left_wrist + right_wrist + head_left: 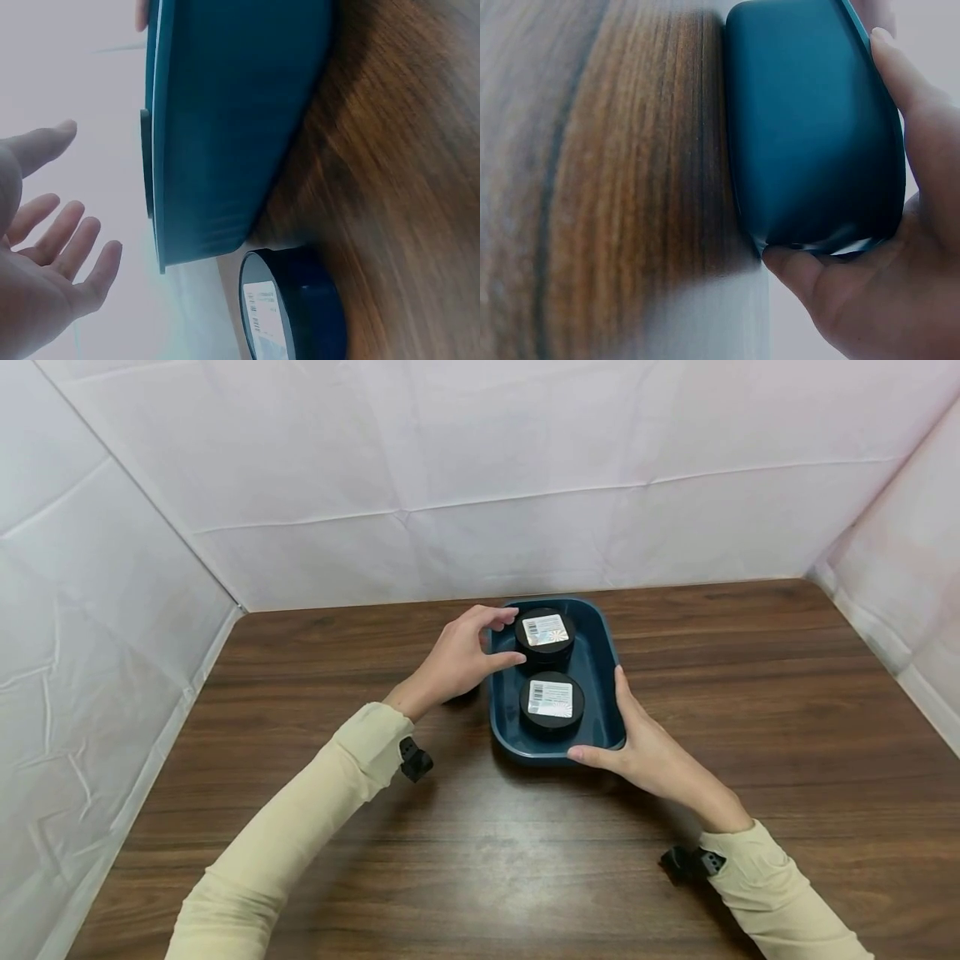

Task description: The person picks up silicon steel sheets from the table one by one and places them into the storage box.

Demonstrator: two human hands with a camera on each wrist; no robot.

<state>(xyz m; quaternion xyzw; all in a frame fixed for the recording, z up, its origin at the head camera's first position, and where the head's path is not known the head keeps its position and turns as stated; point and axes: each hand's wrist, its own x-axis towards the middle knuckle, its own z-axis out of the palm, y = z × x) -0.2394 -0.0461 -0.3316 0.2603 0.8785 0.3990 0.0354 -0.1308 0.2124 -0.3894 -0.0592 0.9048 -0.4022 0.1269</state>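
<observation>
A dark blue tray (603, 693) with rounded corners stands on the table and holds two round black tubs, each with a white barcode label on top. Over its left rim, my left hand (468, 652) is spread with thumb and fingers apart beside the far tub (546, 652); nothing is held in it. The near tub (551, 727) lies in front of that one. At the tray's near right corner, my right hand (648, 747) holds the wall, thumb at the front edge and fingers along the right side. A third black tub (311, 304) sits outside the tray, mostly hidden beneath my left hand in the head view.
The brown wooden table (480, 860) extends around the tray. White cloth walls (480, 527) enclose it at the back and both sides. Each wrist carries a small black camera, such as the left wrist camera (415, 758).
</observation>
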